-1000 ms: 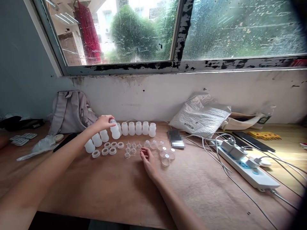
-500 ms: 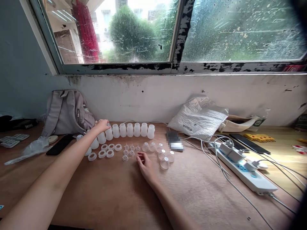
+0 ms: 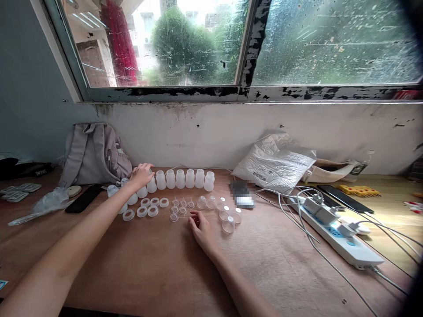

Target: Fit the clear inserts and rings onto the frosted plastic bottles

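Note:
My left hand [image 3: 142,174] reaches across to the row of frosted white baby bottles [image 3: 180,179], fingers stretched over one near the left of the row; its palm side is hidden. Partly behind that forearm stand more bottles, some with a clear cap [image 3: 112,190]. On the tabletop, my right hand [image 3: 201,226] rests with fingers loosely bent and apart, holding nothing that shows. Just left of it lie several clear bottle teats [image 3: 174,217]. White collar rings [image 3: 153,211] lie further left. Clear domed caps [image 3: 228,225] are grouped to the right.
A grey backpack [image 3: 95,154] leans on the wall, with a black phone [image 3: 83,199] and a plastic bag [image 3: 56,200] in front. A silver padded bag [image 3: 274,160], a white power strip [image 3: 346,244] and loose cables occupy the right side. The window is behind.
My left hand has shifted slightly right over the bottles, and its fingers have spread from a more closed shape. My right hand stays in place. The view has shifted slightly.

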